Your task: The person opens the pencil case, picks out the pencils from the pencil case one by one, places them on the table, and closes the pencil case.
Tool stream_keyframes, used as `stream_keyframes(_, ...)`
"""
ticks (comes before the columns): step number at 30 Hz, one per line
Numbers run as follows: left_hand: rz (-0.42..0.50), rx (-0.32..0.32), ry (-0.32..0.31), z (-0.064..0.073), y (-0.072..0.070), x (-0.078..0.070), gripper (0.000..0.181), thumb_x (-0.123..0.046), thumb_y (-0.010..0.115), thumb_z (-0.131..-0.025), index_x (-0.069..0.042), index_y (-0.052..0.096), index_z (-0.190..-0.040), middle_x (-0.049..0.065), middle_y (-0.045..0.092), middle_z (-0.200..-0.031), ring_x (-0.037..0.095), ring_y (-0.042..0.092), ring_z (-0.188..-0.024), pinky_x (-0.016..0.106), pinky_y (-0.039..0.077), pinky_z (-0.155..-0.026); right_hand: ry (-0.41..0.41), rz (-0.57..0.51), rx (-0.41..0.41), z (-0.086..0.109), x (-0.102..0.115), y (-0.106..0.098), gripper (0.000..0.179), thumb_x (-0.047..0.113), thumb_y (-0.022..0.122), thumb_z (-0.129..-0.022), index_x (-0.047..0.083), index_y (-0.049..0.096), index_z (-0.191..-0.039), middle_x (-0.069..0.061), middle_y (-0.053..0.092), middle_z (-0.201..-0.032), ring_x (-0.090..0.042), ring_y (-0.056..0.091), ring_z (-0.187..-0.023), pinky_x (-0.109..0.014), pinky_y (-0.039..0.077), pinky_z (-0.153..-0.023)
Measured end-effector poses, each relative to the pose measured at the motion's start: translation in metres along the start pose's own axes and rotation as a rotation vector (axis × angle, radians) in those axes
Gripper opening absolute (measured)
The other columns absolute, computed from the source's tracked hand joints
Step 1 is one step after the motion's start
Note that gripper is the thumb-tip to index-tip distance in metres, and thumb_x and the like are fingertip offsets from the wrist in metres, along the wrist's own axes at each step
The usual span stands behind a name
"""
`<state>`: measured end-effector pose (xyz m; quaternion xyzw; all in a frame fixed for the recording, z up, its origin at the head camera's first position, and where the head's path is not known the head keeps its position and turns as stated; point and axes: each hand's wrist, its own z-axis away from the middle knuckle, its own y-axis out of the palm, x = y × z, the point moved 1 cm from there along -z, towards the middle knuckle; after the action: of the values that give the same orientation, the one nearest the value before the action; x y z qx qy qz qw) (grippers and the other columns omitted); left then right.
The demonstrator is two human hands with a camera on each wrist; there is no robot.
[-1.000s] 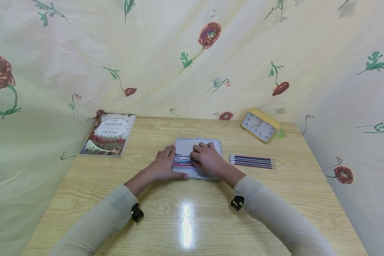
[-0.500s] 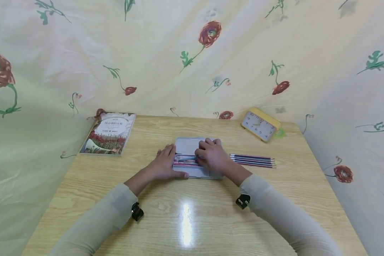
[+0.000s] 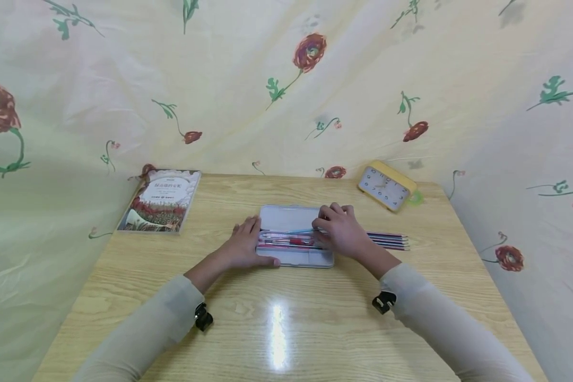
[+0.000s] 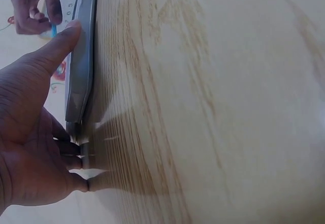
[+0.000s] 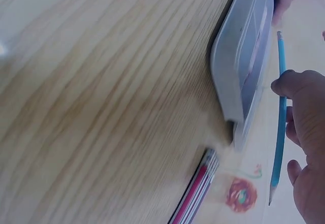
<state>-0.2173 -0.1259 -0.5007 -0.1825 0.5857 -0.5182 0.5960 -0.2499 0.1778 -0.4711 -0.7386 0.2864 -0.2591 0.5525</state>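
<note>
Head view: the pencil case (image 3: 293,258) lies between my spread left hand (image 3: 241,248), touching it, and my right hand (image 3: 342,231), pinching a blue pencil (image 5: 281,122).

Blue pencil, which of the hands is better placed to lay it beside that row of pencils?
Likely the right hand: it pinches the blue pencil and is nearer the row of pencils, while the left hand touches the left end of the pencil case.
</note>
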Motion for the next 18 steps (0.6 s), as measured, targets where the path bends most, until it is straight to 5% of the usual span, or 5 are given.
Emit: stream_keyframes(18, 0.050, -0.001, 0.009, 0.005, -0.002, -0.002, 0.141, -0.071, 0.084, -0.087, 0.004, 0.005, -0.176, 0.025, 0.005, -0.186, 0.042, 0.000, -0.175, 0.061, 0.000, -0.142, 0.182, -0.035, -0.047, 0.070, -0.046, -0.014, 0.015, 0.013, 0.086, -0.097, 0.013, 0.079, -0.110, -0.007, 0.067, -0.106, -0.031, 0.056, -0.098, -0.064, 0.046, -0.089)
